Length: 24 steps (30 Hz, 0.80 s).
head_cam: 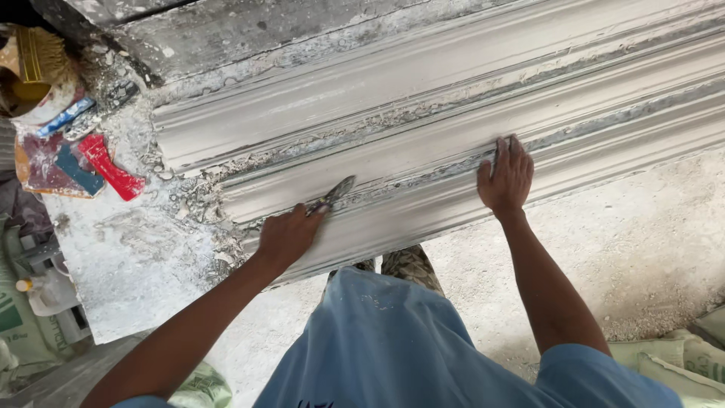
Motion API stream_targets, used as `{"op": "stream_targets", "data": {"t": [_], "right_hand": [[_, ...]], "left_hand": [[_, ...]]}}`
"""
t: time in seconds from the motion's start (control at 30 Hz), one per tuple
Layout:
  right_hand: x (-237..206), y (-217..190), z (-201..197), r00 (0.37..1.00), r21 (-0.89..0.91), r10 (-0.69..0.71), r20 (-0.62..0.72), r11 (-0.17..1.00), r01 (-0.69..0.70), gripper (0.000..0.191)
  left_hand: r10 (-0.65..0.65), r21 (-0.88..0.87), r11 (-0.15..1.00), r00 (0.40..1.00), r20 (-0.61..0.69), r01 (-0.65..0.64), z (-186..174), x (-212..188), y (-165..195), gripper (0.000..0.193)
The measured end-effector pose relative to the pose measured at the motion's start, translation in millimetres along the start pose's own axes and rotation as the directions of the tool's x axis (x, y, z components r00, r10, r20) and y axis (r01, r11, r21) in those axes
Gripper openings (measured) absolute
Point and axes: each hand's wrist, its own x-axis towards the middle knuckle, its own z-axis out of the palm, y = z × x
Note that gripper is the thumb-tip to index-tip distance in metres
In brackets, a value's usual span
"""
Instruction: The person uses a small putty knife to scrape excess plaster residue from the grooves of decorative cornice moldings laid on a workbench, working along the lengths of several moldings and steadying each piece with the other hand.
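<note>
A long grey plaster cornice moulding point(423, 98) with stepped ridges lies across a workbench, running from lower left to upper right. My left hand point(288, 236) grips a small metal scraper point(332, 195) whose blade tip rests in a groove near the moulding's left end. My right hand point(506, 177) lies flat, fingers together, pressing on a ridge of the moulding further right. It holds nothing.
Plaster crumbs and a white-crusted bench top point(128, 257) lie left of the moulding. A red-handled tool point(112, 168), a blue tool point(68, 115) and a brush point(34, 64) sit at the upper left. Sacks point(683, 355) lie on the dusty floor at right.
</note>
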Motion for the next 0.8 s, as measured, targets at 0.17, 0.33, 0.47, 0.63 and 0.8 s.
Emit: {"op": "stream_targets", "data": {"t": [0.17, 0.33, 0.47, 0.63, 0.8], "right_hand": [[-3.9, 0.7, 2.0, 1.0, 0.028, 0.029, 0.003, 0.999, -0.03, 0.057], [-5.1, 6.4, 1.9, 0.999, -0.005, 0.035, 0.026, 0.999, -0.035, 0.056], [-2.9, 7.1, 2.0, 0.998, 0.023, 0.062, 0.019, 0.998, -0.063, 0.056], [-0.1, 4.9, 2.1, 0.997, 0.036, 0.073, 0.01, 0.997, -0.073, 0.056], [0.0, 5.9, -1.0, 0.998, 0.007, 0.069, 0.014, 0.998, -0.069, 0.056]], "left_hand": [[0.03, -0.03, 0.999, 0.999, -0.018, -0.031, 32.4, 71.1, 59.4, 0.027], [0.055, -0.068, 0.996, 0.998, -0.039, -0.058, 42.1, 83.5, 77.2, 0.033], [0.033, -0.013, 0.999, 0.998, 0.046, -0.033, 2.7, 29.3, 33.5, 0.043], [0.017, -0.026, 1.0, 0.998, 0.065, -0.016, 7.7, 69.1, 70.7, 0.033], [0.001, -0.205, 0.979, 0.999, 0.048, 0.009, 48.7, 156.7, 142.5, 0.028]]}}
